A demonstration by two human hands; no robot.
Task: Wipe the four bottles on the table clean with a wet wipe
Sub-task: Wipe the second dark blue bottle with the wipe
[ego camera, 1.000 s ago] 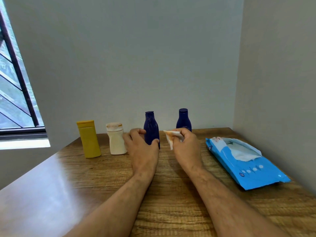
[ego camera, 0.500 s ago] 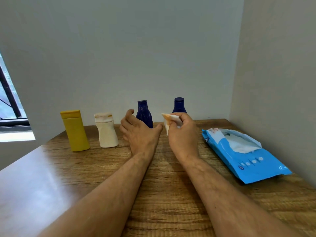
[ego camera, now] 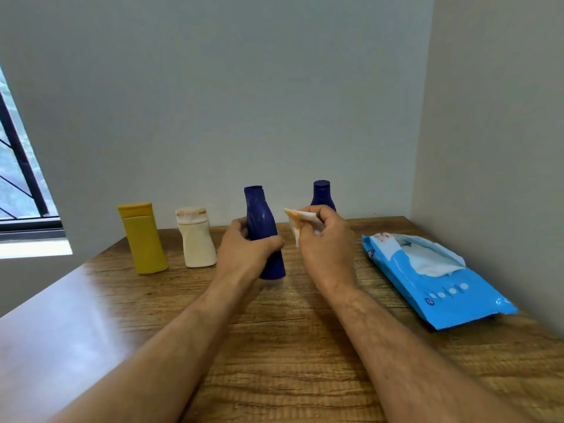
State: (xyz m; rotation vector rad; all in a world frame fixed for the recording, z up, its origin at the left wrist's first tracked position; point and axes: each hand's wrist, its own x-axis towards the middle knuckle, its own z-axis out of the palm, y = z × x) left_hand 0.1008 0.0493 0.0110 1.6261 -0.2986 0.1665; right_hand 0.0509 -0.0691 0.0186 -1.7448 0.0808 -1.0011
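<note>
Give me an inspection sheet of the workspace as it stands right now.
Surface: wooden table, grain visible, glare at left.
Job's things: yellow bottle and cream bottle upright at left; near blue bottle tilted, in hand; far blue bottle upright behind the right hand; wet wipe stained orange.
Clutter: blue wipes pack at right, flap open, a wipe sticking out.
Grippers: left hand grips the near blue bottle; right hand pinches the wet wipe.
Cables: nothing seen.
Surroundings: plain walls; barred window at left.
</note>
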